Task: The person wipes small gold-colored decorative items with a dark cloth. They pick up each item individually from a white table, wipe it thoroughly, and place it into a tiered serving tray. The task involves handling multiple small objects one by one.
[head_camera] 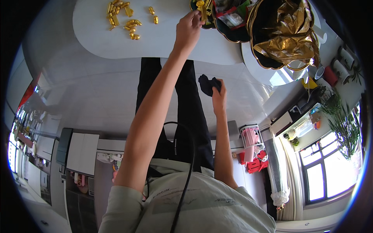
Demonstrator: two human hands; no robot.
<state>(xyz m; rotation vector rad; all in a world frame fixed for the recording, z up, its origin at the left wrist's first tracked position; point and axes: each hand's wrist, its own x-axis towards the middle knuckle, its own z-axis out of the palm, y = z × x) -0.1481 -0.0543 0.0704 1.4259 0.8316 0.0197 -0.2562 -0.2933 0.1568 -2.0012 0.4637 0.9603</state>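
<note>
My left hand (189,30) is at the rim of a dark, gold-edged dish (208,26). Its fingers are pinched around a gold-wrapped piece (203,13); more gold pieces lie in the dish behind. Lower down, off the table's front edge, my right hand (220,94) grips a crumpled black cloth (207,86). To the left on the white table (163,43) lie gold peanut-shaped pieces (133,22) and gold bar-shaped pieces (128,11), in loose groups. Two peanut-shaped pieces (156,19) lie apart from these.
A middle dish (230,36) holds packets with red and green wrapping (231,17). The larger gold-rimmed dish (262,61) on the right contains crumpled gold foil wrapping (279,43). My legs (189,102) are below the table edge, and a black cable (191,163) hangs before my shirt.
</note>
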